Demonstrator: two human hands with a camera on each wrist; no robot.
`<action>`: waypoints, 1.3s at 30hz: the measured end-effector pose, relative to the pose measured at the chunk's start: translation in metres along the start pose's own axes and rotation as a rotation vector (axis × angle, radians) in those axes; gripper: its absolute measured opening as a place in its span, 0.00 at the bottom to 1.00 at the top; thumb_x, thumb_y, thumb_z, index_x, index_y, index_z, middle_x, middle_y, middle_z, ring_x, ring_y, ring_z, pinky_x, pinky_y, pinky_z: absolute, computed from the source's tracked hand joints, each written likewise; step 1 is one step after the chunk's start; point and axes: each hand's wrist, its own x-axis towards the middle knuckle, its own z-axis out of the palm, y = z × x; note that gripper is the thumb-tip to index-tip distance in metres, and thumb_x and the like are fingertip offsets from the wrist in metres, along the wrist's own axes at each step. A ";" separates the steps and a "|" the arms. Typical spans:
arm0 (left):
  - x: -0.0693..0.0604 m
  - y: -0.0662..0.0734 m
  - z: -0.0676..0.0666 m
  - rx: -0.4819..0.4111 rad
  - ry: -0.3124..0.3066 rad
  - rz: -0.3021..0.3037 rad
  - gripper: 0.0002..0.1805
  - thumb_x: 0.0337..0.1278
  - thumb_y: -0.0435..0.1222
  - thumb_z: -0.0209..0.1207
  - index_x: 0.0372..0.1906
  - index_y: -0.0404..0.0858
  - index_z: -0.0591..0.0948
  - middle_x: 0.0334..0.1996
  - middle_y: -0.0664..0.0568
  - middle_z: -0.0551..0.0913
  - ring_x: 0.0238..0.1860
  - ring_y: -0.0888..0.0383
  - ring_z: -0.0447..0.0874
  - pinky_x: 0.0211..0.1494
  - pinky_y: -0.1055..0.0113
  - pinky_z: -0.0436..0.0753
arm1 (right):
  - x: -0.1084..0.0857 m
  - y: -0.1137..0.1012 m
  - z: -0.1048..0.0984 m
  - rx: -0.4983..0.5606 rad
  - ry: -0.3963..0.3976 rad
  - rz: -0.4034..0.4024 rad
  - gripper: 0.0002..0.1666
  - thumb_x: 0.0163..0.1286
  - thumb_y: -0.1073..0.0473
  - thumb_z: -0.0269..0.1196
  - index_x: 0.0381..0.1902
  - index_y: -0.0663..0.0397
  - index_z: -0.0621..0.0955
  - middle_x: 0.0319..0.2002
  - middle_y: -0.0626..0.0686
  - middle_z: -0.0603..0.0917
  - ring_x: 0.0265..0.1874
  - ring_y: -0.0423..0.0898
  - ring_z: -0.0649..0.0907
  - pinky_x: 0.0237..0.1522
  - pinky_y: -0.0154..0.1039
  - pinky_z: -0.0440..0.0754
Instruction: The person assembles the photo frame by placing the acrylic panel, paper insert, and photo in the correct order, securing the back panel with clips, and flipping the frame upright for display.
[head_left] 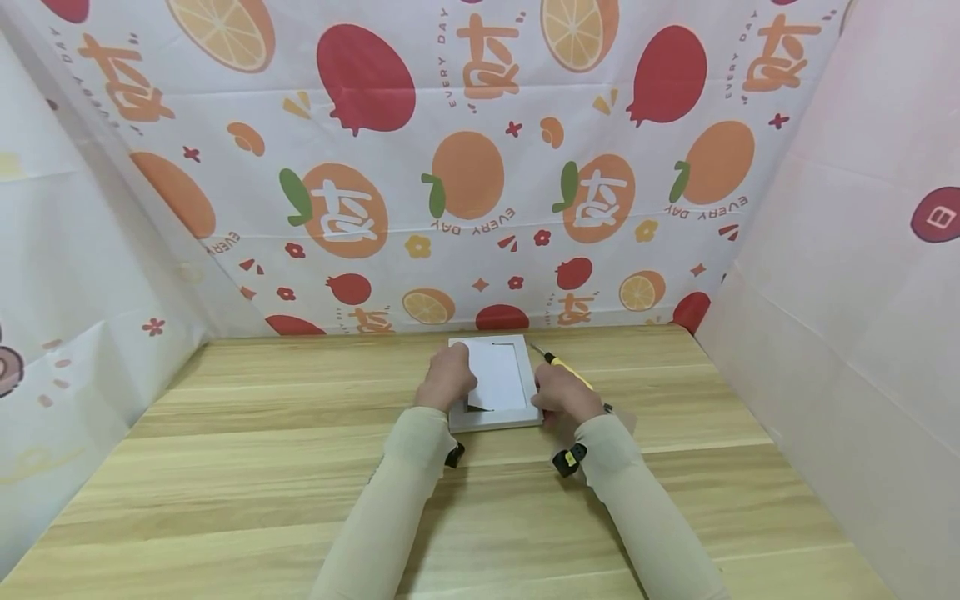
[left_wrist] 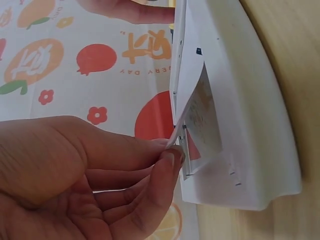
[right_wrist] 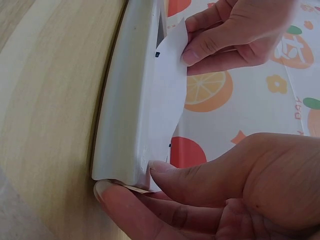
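A white picture frame (head_left: 495, 419) lies on the table with a white sheet of paper (head_left: 497, 379) across its opening. Between thumb and fingertips, my left hand (head_left: 447, 379) pinches the sheet's left edge, which is lifted and bowed. Under that raised edge, the left wrist view shows a clear, shiny pane (left_wrist: 207, 125) with a faint reflection or print. My right hand (head_left: 564, 392) grips the right side of the frame, thumb on top and a finger below the rim (right_wrist: 122, 100). Small dark tabs (right_wrist: 158, 54) stand along the opening.
A screwdriver (head_left: 570, 370) with a yellow and black handle lies right of the frame, partly behind the right hand. A flat brownish piece (head_left: 624, 423), mostly hidden, shows by the right wrist. Fruit-patterned cloth (head_left: 468, 175) hangs behind the wooden table (head_left: 300, 467) and at both sides.
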 end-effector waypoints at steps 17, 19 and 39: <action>-0.005 -0.007 0.007 -0.008 0.071 0.050 0.07 0.54 0.24 0.61 0.39 0.30 0.78 0.36 0.41 0.81 0.37 0.48 0.75 0.40 0.57 0.79 | 0.001 0.000 0.004 -0.026 0.006 -0.041 0.03 0.71 0.66 0.61 0.38 0.62 0.80 0.24 0.55 0.85 0.21 0.46 0.87 0.28 0.33 0.76; -0.005 -0.008 0.007 -0.013 0.078 0.054 0.07 0.54 0.24 0.61 0.38 0.31 0.78 0.35 0.41 0.81 0.36 0.48 0.76 0.39 0.58 0.79 | 0.000 0.000 0.004 -0.026 0.012 -0.040 0.03 0.72 0.66 0.61 0.38 0.61 0.80 0.24 0.55 0.85 0.21 0.46 0.87 0.29 0.33 0.76; -0.005 -0.005 0.007 -0.017 0.096 0.058 0.05 0.54 0.23 0.61 0.36 0.31 0.78 0.31 0.43 0.80 0.33 0.50 0.75 0.34 0.61 0.76 | 0.002 0.002 0.004 0.001 0.020 -0.033 0.03 0.71 0.66 0.62 0.40 0.62 0.80 0.26 0.56 0.85 0.21 0.47 0.88 0.25 0.32 0.77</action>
